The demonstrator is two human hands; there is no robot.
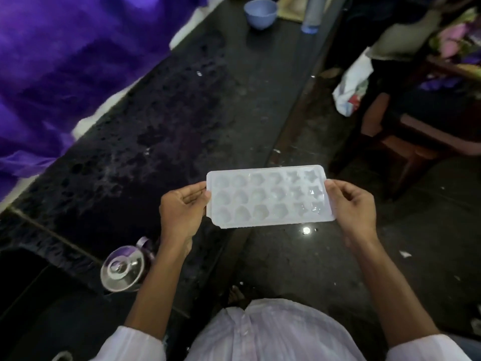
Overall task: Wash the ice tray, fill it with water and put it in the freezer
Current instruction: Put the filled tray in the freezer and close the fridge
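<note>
Two ends of the ice tray [268,198] are pinched, one by the left hand [182,208], one by the right hand [352,204], so it is held level, cavities up, at frame centre over the counter [156,121] edge, presumably against spilling; water inside cannot be confirmed.

Pic is looking dim overall, w/ the dark bench [161,121] swallowing most detail. The tray [268,198] is reading as the brightest thing, slightly washed out, cells at its right end glinting. A small hot spot is glaring off the glossy floor [291,267] just below it, so light is coming from overhead. The lid [122,267] is catching purple-tinted reflections. The cloth [52,61] top left is smearing w/ blur; the bag [351,84] top right is going soft & noisy. Edges are bowing from the wide lens.
</note>
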